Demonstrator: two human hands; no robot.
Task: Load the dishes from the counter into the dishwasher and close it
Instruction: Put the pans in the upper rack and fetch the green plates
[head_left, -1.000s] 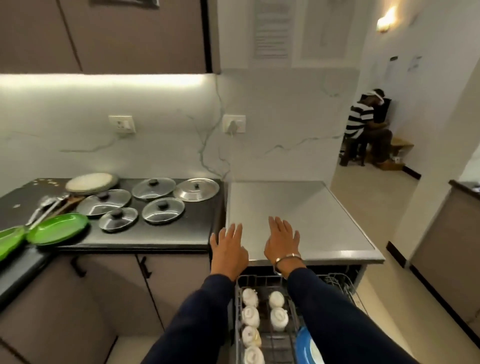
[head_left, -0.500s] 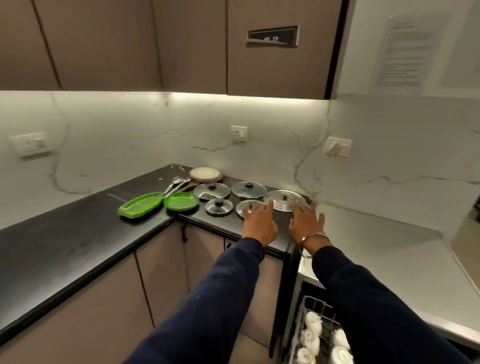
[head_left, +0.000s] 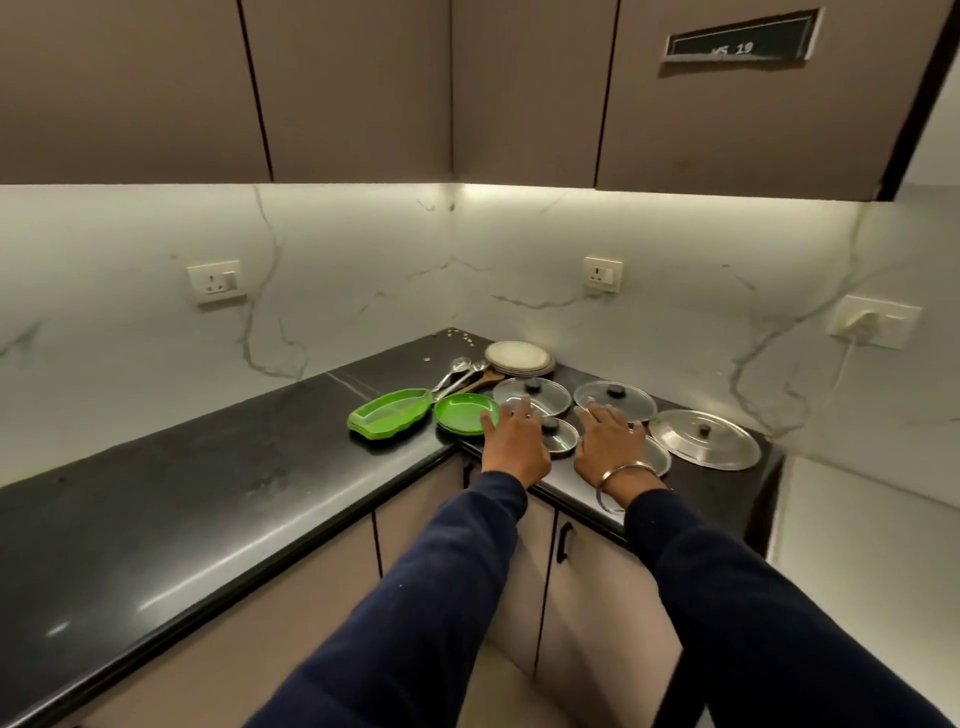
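Dishes lie in the corner of the black counter (head_left: 208, 499). A green oblong tray (head_left: 390, 413) and a round green plate (head_left: 464, 412) sit side by side, with spoons (head_left: 460, 373) and a stack of cream plates (head_left: 519, 358) behind them. Several glass lids lie to the right: two big ones (head_left: 540, 393) (head_left: 615, 399), a small one (head_left: 560, 435) and a steel lid (head_left: 704, 439). My left hand (head_left: 514, 441) hovers open between the green plate and the small lid. My right hand (head_left: 610, 441) is open above another small lid (head_left: 658, 457), mostly covering it. The dishwasher is out of view.
Brown wall cabinets (head_left: 363, 88) hang overhead, and base cabinets with a black handle (head_left: 563, 542) run below the counter. Wall sockets (head_left: 215, 280) (head_left: 602, 273) sit on the marble backsplash; a plugged socket (head_left: 872, 325) is at right. The counter's left run is bare.
My view has swung left from the dishwasher top to the counter corner. Both hands have travelled left over the lids; the dishwasher rack has dropped out of view.
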